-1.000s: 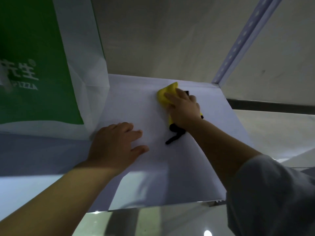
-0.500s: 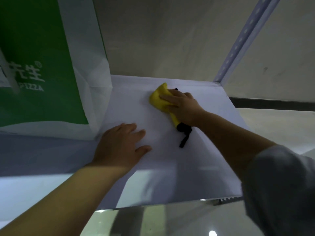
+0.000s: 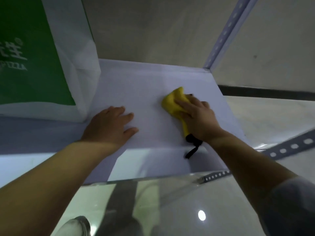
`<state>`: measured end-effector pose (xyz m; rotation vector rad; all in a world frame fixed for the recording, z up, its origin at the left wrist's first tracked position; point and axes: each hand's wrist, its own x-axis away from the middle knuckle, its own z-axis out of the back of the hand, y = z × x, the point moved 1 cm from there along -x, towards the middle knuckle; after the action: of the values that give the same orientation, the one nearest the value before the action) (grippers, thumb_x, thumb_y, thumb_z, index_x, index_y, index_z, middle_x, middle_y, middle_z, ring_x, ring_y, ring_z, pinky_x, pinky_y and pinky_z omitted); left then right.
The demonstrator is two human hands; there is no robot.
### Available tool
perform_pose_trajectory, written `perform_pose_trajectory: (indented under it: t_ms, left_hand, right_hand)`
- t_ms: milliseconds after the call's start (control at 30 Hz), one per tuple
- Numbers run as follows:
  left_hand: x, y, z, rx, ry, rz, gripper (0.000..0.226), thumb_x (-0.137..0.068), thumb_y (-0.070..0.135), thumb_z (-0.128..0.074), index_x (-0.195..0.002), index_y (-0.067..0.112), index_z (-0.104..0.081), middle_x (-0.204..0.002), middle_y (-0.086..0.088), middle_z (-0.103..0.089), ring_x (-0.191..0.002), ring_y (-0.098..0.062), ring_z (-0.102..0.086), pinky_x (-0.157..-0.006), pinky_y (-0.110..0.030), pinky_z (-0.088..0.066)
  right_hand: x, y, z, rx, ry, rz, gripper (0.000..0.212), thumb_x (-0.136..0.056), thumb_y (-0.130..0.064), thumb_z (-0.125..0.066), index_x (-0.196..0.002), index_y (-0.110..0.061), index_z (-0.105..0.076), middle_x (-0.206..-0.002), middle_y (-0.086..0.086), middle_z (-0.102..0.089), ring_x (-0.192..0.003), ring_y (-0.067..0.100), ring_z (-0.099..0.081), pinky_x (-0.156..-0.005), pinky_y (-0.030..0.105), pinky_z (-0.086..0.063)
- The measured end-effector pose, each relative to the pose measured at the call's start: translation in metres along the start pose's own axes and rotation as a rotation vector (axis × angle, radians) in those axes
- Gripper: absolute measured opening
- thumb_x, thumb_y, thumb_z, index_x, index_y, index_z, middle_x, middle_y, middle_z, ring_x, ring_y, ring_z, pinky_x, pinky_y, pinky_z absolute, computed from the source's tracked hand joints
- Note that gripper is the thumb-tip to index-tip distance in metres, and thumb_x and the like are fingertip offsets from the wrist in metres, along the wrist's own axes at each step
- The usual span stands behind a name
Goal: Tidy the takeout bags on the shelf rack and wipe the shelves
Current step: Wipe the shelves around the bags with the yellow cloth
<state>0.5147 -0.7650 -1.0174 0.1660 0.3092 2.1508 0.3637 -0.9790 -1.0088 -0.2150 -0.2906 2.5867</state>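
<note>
Shelf panel, white, flat and smooth (image 3: 144,89), is sitting at chest level in a rack against a pale wall, seen from the head view.

Takeout bag, paper, tall, with a green printed face, white lettering and white side gusset (image 3: 34,65), is standing upright on the left part of the shelf, its near right corner lying just beside the left hand.

Left hand (image 3: 109,125) is resting palm down on the shelf near the front edge, its fingers spread and nearly straight, gripping nothing.

Right hand (image 3: 199,120) is pressing down on a bunched yellow cleaning cloth (image 3: 171,103) towards the right side of the shelf. Its fingers are lying extended over the top of the cloth rather than wrapping round it, and the yellow fabric is showing ahead of the fingertips and under the palm.

Black cord loop (image 3: 193,147), attached to the cloth's near end, is trailing over the shelf's front lip below the right wrist.

Upright post, pale metal with a row of punched holes (image 3: 225,33), is rising from the shelf's far right corner.

Perforated metal strip (image 3: 289,148) is running slantwise beyond the right forearm.

Grey sleeve (image 3: 293,206) is covering the right upper arm.

Glossy floor (image 3: 170,210) is showing below the shelf, reflecting a small light, with a blurred shoe (image 3: 75,225) at the bottom edge.
</note>
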Motion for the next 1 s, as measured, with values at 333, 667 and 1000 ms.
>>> perform_pose_trajectory:
  t_ms: [333,667,1000]
  left_hand:
    - [0.012,0.003,0.004,-0.030,-0.123,0.074,0.052,-0.091,0.047,-0.044,-0.138,0.027,-0.041,-0.153,-0.006,-0.025,-0.139,-0.029,-0.022,-0.112,-0.040,-0.023]
    - [0.078,0.012,0.027,-0.067,-0.240,0.074,0.048,-0.090,0.044,-0.050,-0.136,0.028,-0.045,-0.148,-0.001,-0.034,-0.129,-0.029,-0.037,-0.107,-0.041,-0.033]
    - [0.096,0.000,0.015,-0.095,-0.040,0.009,0.042,-0.092,0.042,-0.047,-0.132,0.029,-0.049,-0.146,0.001,-0.039,-0.129,-0.030,-0.037,-0.103,-0.042,-0.030]
  right_hand:
    - [0.095,-0.021,0.005,-0.089,0.039,0.067,0.047,-0.083,-0.035,-0.047,-0.129,-0.040,-0.051,-0.144,-0.001,-0.043,-0.104,0.039,-0.047,-0.090,0.043,-0.042]
    - [0.103,-0.063,-0.009,-0.037,0.181,-0.358,0.049,-0.081,-0.021,-0.052,-0.128,-0.037,-0.052,-0.145,0.002,-0.039,-0.101,0.038,-0.045,-0.085,0.041,-0.038]
    - [0.115,-0.089,-0.017,-0.081,0.172,-0.228,0.040,-0.084,-0.024,-0.053,-0.123,-0.035,-0.058,-0.136,-0.007,-0.049,-0.100,0.035,-0.052,-0.086,0.036,-0.036]
